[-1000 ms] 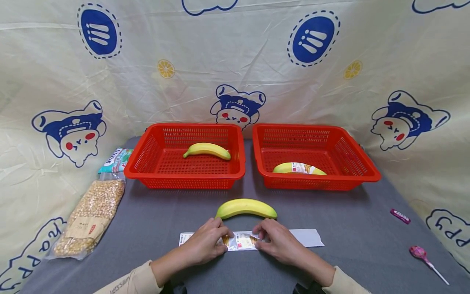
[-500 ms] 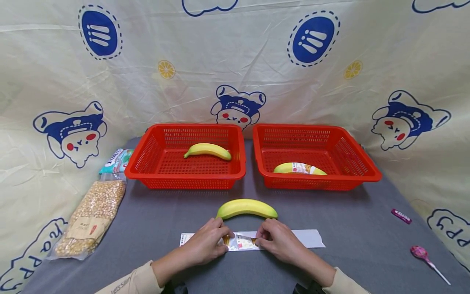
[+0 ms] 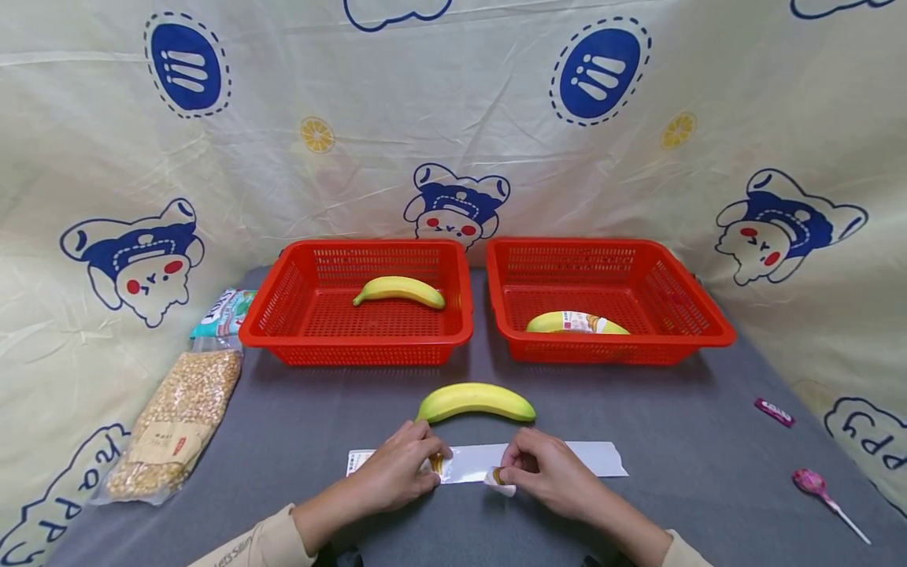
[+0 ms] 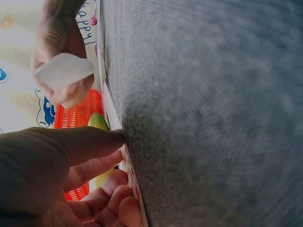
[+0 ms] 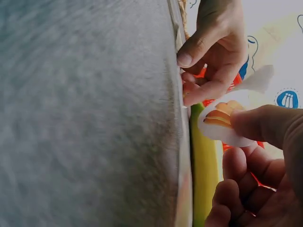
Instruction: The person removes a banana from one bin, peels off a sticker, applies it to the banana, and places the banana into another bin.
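A white backing strip [image 3: 595, 459] of printed labels lies flat on the grey cloth in the head view. My left hand [image 3: 404, 465] presses its left part down with thumb and fingertips, its fingers loosely bent. Between thumb and fingers my right hand [image 3: 553, 468] pinches a peeled label [image 5: 220, 118], white with a brown-and-orange banana picture. That label is curled and held up off the strip, whose middle shows bare and glossy. A yellow banana [image 3: 476, 400] lies just beyond the strip, behind both hands.
Behind stand two red baskets: the left basket [image 3: 354, 340] holds an unlabelled banana [image 3: 400, 290], the right basket [image 3: 623, 350] a labelled banana [image 3: 549, 322]. A bag of corn kernels [image 3: 180, 394] and a teal packet [image 3: 225, 311] lie left; a purple candy [image 3: 775, 412] and lollipop [image 3: 809, 481] lie right.
My right hand has peeled a label from the middle of the strip and drawn it slightly right and toward me. The left hand has stayed put on the strip.
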A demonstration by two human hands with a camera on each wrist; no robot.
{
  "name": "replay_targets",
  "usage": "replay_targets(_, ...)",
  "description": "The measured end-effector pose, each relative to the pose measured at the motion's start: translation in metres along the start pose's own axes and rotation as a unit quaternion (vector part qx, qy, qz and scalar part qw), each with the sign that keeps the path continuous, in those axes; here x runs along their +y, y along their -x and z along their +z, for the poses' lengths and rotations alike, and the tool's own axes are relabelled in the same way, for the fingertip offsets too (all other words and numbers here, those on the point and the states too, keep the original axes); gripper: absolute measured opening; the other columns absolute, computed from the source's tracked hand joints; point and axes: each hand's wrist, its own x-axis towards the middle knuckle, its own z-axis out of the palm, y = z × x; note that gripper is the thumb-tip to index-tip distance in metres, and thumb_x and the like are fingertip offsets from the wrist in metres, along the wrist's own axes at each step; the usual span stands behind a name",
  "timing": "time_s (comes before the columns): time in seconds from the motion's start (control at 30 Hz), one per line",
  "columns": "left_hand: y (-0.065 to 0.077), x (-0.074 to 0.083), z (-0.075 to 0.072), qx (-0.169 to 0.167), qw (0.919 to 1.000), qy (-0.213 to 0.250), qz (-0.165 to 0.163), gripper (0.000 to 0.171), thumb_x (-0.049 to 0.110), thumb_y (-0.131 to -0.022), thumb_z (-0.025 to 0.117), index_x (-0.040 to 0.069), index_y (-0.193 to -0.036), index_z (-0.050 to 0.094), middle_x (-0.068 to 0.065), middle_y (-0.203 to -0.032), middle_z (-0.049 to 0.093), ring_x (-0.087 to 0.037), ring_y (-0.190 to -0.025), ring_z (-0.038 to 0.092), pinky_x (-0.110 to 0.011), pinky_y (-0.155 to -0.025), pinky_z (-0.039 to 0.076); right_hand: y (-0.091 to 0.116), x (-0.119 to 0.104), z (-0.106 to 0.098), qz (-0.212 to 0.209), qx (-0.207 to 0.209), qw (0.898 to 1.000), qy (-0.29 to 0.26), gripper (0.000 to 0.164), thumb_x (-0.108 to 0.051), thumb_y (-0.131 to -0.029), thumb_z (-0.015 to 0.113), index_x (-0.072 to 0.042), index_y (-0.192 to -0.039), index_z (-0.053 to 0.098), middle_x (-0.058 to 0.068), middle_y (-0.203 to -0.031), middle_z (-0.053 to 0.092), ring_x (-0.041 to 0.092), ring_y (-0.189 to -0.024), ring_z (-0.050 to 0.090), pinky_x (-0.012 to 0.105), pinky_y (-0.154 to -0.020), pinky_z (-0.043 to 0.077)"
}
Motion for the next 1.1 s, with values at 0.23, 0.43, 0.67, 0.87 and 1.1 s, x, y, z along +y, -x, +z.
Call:
replay_targets(0.23,-0.003,0.005,-0.002,0.024,0.9997,0.0,0.004,0.022,0.02,-0.078,0.073,0.014,-0.099,0.069,0.003,-0.086,0.056,-0.007,-0.08,0.046,-0.021,-0.069,0.039,-0.002,-0.014,-0.011,0.055,0.053,0.997,0.033,0.019,-0.018,-0.075,0.077,-0.024,-0.074,0.059,-0.009,-0.072,0.049,0.002,-0.066,0.044,0.018,-0.058,0.038)
replay_targets(0.43,-0.013,0.018,-0.01,0.067,0.9876,0.138,-0.034,0.021,0.027,-0.085,0.068,0.013,-0.101,0.068,0.005,-0.085,0.058,-0.007,-0.077,0.052,-0.019,-0.067,0.043,-0.014,-0.024,-0.017,0.072,0.083,0.991,0.071,0.021,-0.018,-0.074,0.079,-0.024,-0.074,0.059,-0.009,-0.073,0.05,0.008,-0.07,0.045,0.019,-0.061,0.04)
replay_targets(0.67,-0.022,0.033,-0.014,0.098,0.971,0.198,-0.092,0.033,0.047,-0.082,0.067,0.018,-0.098,0.065,0.009,-0.083,0.057,-0.007,-0.074,0.052,-0.019,-0.067,0.042,-0.02,-0.029,-0.016,0.033,0.117,0.988,0.1,0.023,-0.018,-0.071,0.08,-0.023,-0.074,0.058,-0.011,-0.072,0.048,0.012,-0.07,0.047,0.018,-0.061,0.04)
replay_targets(0.87,-0.025,0.037,-0.01,0.086,0.9721,0.191,-0.105,0.027,0.044,-0.08,0.069,0.019,-0.089,0.064,0.009,-0.077,0.057,-0.006,-0.07,0.051,-0.018,-0.063,0.04,-0.02,-0.032,-0.014,0.011,0.117,0.988,0.097,0.023,-0.017,-0.071,0.08,-0.022,-0.075,0.058,-0.011,-0.073,0.049,0.015,-0.07,0.049,0.018,-0.061,0.04)
replay_targets(1.1,-0.024,0.032,-0.011,0.122,0.9738,0.181,-0.063,0.008,0.016,-0.081,0.07,0.017,-0.074,0.066,0.006,-0.073,0.057,-0.009,-0.069,0.051,-0.017,-0.064,0.041,-0.019,-0.028,-0.014,0.011,0.111,0.992,0.065,0.022,-0.015,-0.073,0.08,-0.022,-0.079,0.06,-0.011,-0.075,0.053,0.007,-0.071,0.051,0.019,-0.066,0.046)
